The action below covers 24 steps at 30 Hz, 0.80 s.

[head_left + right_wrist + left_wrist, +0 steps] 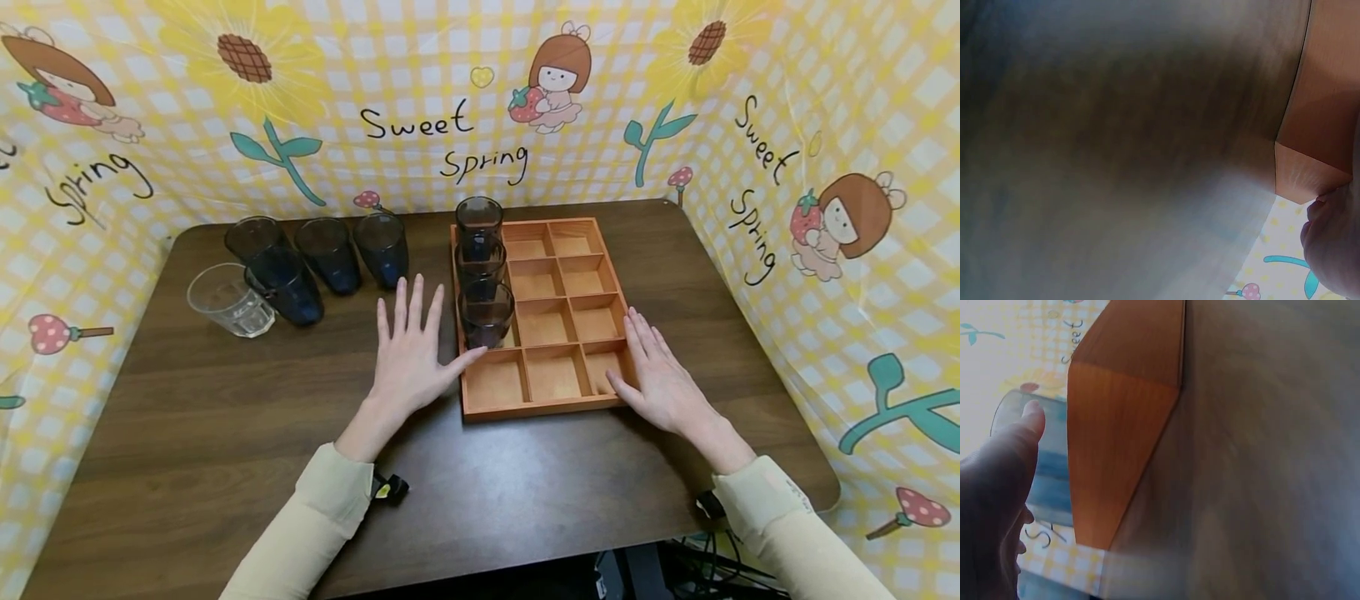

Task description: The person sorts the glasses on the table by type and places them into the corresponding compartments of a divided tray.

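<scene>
A wooden tray [555,410] with a grid of square compartments sits in the middle right of the table in the head view. Three dark tinted glasses [486,315] stand in its left column, from the back forward; the front-left compartment holds none. My left hand [411,367] spreads its straight fingers beside the tray's left side, its thumb reaching over the rim near the closest glass. It grips nothing. My right hand [667,379] lies along the tray's right side, fingers extended, seeming to touch the rim. In the left wrist view, my thumb [1034,419] shows before a bluish glass [1054,459].
Several dark blue glasses [327,257] stand at the table's back left, beside a clear glass [232,300]. A patterned yellow cloth [420,83] walls the back and sides. Cables [712,554] hang below the table's front edge.
</scene>
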### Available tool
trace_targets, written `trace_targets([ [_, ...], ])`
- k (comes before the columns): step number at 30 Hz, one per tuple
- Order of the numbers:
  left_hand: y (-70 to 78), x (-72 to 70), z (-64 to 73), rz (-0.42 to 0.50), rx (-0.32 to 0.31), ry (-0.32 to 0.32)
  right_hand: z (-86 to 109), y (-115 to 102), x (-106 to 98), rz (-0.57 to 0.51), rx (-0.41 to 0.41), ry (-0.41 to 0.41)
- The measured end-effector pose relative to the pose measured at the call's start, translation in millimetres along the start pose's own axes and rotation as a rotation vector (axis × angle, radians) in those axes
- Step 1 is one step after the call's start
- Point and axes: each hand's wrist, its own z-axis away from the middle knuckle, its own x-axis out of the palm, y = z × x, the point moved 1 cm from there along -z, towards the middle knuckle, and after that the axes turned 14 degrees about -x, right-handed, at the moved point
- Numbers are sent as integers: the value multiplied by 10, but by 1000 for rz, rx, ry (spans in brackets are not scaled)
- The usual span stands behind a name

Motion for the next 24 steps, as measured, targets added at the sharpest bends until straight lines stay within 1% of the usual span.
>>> trace_targets([
  [3, -160, -15, 47, -8, -23, -23, -6, -19, 8, -4, -3, -1],
  [9, -434, -108, 99, 8, -81, -33, -2, -9, -1, -3, 6, -11],
  [15, -624, -187, 147, 63, -140, -35, 9, 9, -27, -3, 5, -8],
  [21, -755, -247, 227, 113, -181, -38, 8, -1, -11, -1, 0, -1],
  [24, -828, -286, 254, 159, -216, -33, 2, -6, -1, 4, -9, 1],
])
